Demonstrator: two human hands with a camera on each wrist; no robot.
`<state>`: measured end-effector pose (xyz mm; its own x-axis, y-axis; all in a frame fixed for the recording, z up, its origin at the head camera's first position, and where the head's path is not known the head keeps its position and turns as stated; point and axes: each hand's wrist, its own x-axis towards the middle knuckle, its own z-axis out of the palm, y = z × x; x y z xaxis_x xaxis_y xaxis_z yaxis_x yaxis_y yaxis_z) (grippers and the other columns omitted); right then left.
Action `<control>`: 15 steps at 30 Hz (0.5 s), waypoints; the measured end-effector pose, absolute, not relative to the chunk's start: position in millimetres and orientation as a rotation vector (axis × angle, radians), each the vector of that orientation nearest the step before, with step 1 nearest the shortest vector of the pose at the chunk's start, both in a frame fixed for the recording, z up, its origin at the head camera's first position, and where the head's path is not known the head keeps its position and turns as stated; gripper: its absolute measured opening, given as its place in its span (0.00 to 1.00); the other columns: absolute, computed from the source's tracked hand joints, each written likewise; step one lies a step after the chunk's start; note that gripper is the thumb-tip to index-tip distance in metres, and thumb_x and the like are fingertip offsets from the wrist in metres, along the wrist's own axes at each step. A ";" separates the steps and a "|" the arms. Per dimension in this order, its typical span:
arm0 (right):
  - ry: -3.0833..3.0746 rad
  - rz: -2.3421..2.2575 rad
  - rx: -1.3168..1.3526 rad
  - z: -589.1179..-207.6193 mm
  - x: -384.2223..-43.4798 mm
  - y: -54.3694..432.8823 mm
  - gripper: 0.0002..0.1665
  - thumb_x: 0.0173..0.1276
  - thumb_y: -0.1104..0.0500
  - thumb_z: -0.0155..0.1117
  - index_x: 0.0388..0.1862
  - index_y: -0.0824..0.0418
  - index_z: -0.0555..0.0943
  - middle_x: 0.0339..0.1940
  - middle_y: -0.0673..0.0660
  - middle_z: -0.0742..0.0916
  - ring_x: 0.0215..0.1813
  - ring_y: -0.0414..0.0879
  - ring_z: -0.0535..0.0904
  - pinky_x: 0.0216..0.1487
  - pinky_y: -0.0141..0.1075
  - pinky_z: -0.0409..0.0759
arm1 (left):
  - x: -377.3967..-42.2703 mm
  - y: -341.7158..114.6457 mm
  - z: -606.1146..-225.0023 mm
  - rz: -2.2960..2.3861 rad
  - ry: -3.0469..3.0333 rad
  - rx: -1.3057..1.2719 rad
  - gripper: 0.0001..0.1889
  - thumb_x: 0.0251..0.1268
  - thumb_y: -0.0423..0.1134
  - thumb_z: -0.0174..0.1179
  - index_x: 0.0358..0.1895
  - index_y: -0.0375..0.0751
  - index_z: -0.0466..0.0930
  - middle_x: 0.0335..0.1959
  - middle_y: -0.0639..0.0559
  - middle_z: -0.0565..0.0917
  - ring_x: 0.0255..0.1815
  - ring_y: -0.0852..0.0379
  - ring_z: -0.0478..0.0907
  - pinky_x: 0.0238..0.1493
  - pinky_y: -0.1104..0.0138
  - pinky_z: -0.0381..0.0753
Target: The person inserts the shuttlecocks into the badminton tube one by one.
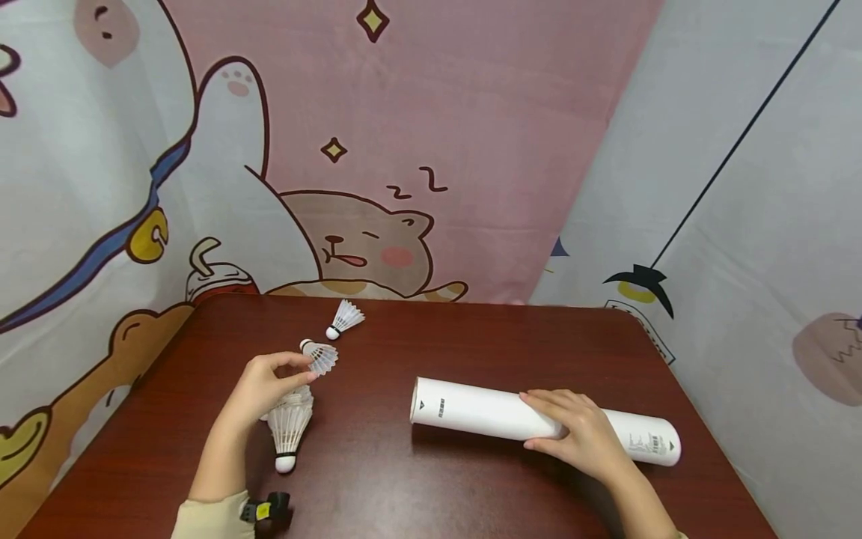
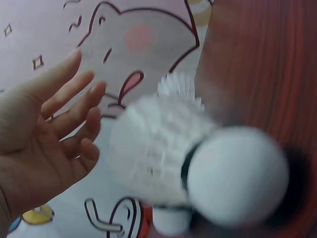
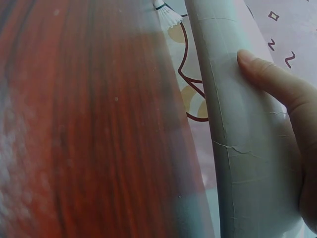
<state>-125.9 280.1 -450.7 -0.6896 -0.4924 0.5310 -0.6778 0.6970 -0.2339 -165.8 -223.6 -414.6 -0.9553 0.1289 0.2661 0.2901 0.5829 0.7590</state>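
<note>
My left hand (image 1: pixel 272 385) hovers among white shuttlecocks on the left of the table. Its fingers are loosely bent with nothing between them in the left wrist view. Just past the fingertips lies a shuttlecock (image 1: pixel 322 358), its cork toward the back; whether they touch it I cannot tell. Nearer, below the hand, is another shuttlecock (image 1: pixel 289 430), cork toward me, large and blurred in the left wrist view. Part of one more shows beside its feathers. My right hand (image 1: pixel 579 430) grips a long white tube (image 1: pixel 471 408) around its middle, thumb (image 3: pixel 262 74) along its side.
A further shuttlecock (image 1: pixel 346 318) lies near the back edge of the dark red-brown table (image 1: pixel 377 486). A cartoon-printed cloth (image 1: pixel 498 150) hangs behind the table. The tube's left end points toward the shuttlecocks. A black wrist camera (image 1: pixel 266 510) sits by the left sleeve.
</note>
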 end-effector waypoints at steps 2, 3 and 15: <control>-2.472 0.585 0.905 -451.5 -125.9 280.8 0.42 0.45 0.38 0.77 0.61 0.50 0.79 0.55 0.49 0.83 0.54 0.45 0.77 0.50 0.44 0.70 | -164.5 -232.4 -415.9 -1.338 -2.678 -0.375 0.13 0.53 0.34 0.71 0.42 0.33 0.85 0.35 0.48 0.85 0.35 0.53 0.76 0.30 0.69 0.75; -2.470 0.585 0.906 -452.0 -125.9 281.0 0.42 0.45 0.38 0.77 0.61 0.50 0.79 0.55 0.49 0.83 0.53 0.45 0.77 0.50 0.44 0.70 | -163.9 -236.3 -416.8 -1.352 -2.705 -0.385 0.13 0.54 0.34 0.71 0.43 0.33 0.85 0.34 0.49 0.84 0.34 0.53 0.76 0.30 0.69 0.74; -2.472 0.576 0.906 -452.1 -125.6 281.4 0.42 0.45 0.38 0.77 0.61 0.48 0.79 0.55 0.49 0.83 0.53 0.45 0.77 0.50 0.44 0.70 | -163.5 -258.9 -427.6 -1.456 -2.920 -0.557 0.12 0.56 0.37 0.69 0.40 0.32 0.85 0.36 0.48 0.84 0.36 0.56 0.76 0.33 0.67 0.76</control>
